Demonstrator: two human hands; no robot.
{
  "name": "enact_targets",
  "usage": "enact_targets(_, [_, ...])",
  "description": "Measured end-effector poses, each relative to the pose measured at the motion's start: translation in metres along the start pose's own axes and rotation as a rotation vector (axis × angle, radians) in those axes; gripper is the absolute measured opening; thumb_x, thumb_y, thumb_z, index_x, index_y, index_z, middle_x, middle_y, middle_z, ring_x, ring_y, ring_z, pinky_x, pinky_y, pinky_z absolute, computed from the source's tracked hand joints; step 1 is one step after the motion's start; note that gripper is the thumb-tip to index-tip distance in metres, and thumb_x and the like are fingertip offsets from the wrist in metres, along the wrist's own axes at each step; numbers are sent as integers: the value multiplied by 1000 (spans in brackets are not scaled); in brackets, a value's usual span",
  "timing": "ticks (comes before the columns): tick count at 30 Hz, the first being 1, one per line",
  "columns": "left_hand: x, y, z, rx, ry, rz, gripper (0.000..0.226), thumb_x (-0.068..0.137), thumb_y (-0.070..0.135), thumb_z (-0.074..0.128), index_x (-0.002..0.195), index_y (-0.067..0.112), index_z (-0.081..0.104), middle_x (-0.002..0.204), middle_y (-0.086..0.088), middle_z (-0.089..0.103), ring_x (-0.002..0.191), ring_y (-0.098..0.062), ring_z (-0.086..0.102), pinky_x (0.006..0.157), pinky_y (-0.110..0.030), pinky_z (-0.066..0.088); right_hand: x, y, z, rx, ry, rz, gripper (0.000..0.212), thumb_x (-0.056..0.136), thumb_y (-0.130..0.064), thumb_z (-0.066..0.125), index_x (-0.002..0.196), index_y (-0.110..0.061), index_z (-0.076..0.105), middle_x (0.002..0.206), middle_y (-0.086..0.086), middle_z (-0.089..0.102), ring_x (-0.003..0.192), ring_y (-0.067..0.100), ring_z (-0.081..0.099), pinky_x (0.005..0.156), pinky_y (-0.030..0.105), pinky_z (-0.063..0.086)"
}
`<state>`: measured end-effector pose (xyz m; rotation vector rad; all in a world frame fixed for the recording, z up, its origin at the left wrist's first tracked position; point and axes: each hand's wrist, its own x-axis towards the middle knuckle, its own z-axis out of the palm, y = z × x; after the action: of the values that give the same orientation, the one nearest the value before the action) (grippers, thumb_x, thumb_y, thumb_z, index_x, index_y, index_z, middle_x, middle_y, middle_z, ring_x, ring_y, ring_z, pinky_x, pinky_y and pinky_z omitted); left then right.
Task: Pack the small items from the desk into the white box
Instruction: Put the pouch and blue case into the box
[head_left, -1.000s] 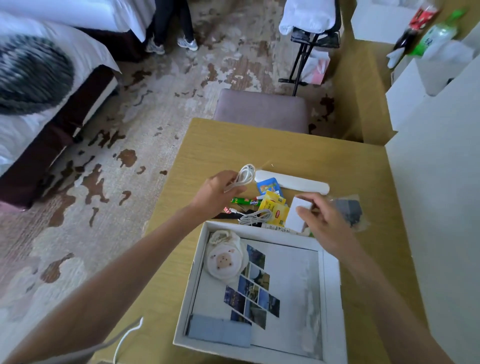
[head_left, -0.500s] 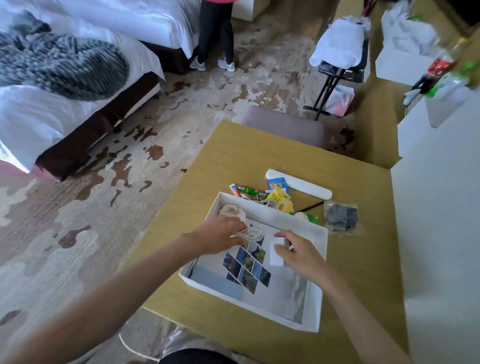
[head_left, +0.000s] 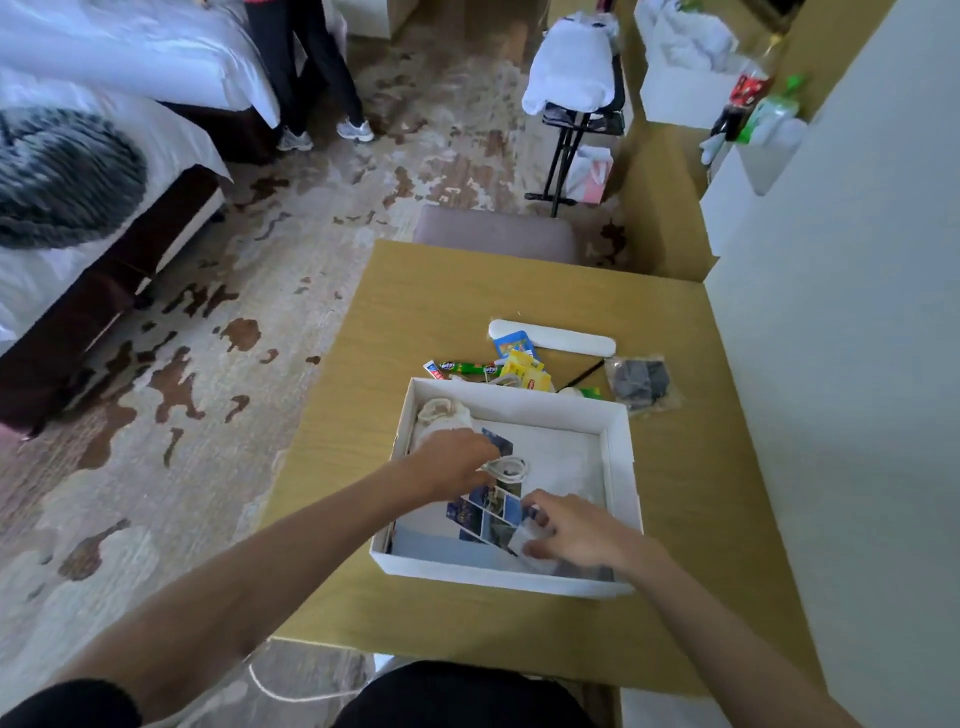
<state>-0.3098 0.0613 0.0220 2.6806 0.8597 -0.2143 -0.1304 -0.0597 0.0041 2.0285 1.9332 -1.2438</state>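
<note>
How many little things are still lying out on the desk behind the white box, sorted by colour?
White: 1, the long white case
Blue: 1, the blue packet
Yellow: 1 cluster, the yellow packets; I cannot separate them
Green: 1, the green tube
Dark: 1, the clear bag with dark contents
Total: at least 5; the box wall hides more.

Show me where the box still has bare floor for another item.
In the white box, the bare floor runs along the far and right walls, beyond the coiled cable. The left side is crowded: pouch, left hand, right hand nearer.
</note>
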Motion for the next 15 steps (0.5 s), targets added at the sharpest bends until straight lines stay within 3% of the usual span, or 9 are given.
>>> enact_targets(4, [2,-11,1,-138,87,3,27,90,33,56,111,17,62,110,-4,66,103,-25,60,76,-32,43,-3,-5,13,148,7,-26,51,77,-43,76,120,-23,57,113,-3,62,99,13,59,80,22,48])
enact_targets(7, [2,-14,1,-228,75,-25,25,88,34,59,108,20,64,107,-2,67,101,-22,61,74,-30,40,-2,-9,15,163,-11,-48,44,79,-39,75,116,-19,63,118,1,64,102,15,60,87,27,49])
enact_targets(15, [4,-11,-1,-310,4,-41,28,88,37,59,110,22,65,105,-2,69,93,-19,61,77,-32,47,-6,-7,8,333,-105,3,31,82,-25,74,112,-22,65,112,-6,65,101,11,61,88,29,51])
